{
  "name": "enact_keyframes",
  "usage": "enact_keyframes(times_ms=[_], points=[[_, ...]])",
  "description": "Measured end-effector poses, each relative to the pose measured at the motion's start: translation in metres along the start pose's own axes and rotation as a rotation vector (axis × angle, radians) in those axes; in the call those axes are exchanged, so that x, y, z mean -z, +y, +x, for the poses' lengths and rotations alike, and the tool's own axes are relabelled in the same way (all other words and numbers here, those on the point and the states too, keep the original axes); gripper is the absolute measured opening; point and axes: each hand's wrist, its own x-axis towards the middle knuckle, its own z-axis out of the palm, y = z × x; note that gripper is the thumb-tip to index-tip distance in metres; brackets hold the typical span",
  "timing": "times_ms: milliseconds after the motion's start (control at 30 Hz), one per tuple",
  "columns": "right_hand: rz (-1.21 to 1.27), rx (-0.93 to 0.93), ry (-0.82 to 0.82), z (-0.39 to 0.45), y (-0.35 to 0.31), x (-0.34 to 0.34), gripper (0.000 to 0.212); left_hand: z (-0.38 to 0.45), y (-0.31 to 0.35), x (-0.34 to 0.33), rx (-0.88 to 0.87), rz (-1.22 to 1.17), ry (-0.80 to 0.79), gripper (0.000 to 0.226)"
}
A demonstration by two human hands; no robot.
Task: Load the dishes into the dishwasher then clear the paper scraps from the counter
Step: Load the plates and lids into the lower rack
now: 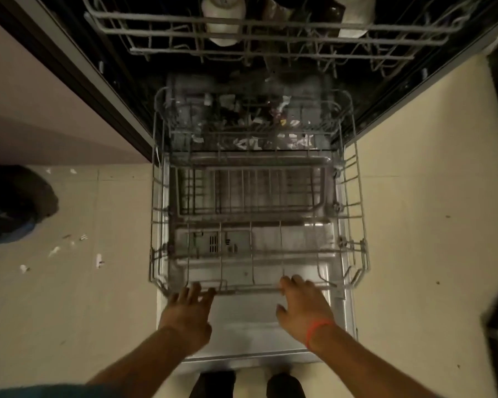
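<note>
Dim kitchen, pale tile floor (pixel 414 225) w/ paper scraps (pixel 98 260) at 9 o'clock. Dishwasher door (pixel 242 326) down flat, lower rack (pixel 256 214) pulled out over it. Left hand (pixel 188 311) & right hand (pixel 302 303) at 6 o'clock, fingers spread, tips touching rack's front rail. White cups (pixel 222 21) in upper rack (pixel 270 33), 12 o'clock. No legible writing.

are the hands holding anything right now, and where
Both hands, left hand and right hand, reach the front rail of the lower rack; fingers touch it, but a closed grip cannot be told.
</note>
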Motion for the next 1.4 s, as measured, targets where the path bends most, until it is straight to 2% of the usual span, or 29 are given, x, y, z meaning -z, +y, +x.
enact_keyframes(times_ms=[200, 300, 433, 567, 733, 900, 1067, 1267, 1400], points=[[-0.082, -0.011, -0.213, -0.056, 0.008, -0.051, 0.050, -0.025, 0.009, -0.050, -0.031, -0.053, -0.273, 0.070], [-0.045, -0.023, -0.220, -0.072, 0.009, -0.062, 0.058, -0.032, 0.013, -0.051, -0.036, -0.096, -0.305, 0.069], [0.020, -0.060, -0.165, -0.070, 0.003, -0.054, 0.057, -0.032, 0.011, -0.040, -0.023, -0.172, -0.255, 0.066], [-0.054, -0.082, -0.156, -0.066, -0.012, -0.033, 0.055, -0.040, 0.007, -0.018, -0.005, -0.232, -0.149, 0.066], [0.001, -0.066, -0.035, -0.078, -0.044, -0.002, 0.063, -0.068, 0.002, 0.009, 0.008, -0.376, -0.048, 0.068], [0.156, -0.051, 0.107, -0.101, -0.078, 0.016, 0.063, -0.105, 0.002, 0.022, 0.035, -0.567, 0.039, 0.067], [0.469, -0.101, 0.125, -0.120, -0.100, 0.020, 0.067, -0.141, 0.014, 0.020, 0.042, -0.789, 0.123, 0.067], [0.707, -0.044, 0.265, -0.167, -0.108, 0.063, 0.068, -0.209, 0.041, 0.031, -0.051, -1.056, 0.264, 0.074], [0.738, 0.047, 0.370, -0.229, -0.109, 0.120, 0.067, -0.278, 0.063, 0.075, -0.184, -1.077, 0.413, 0.073]])
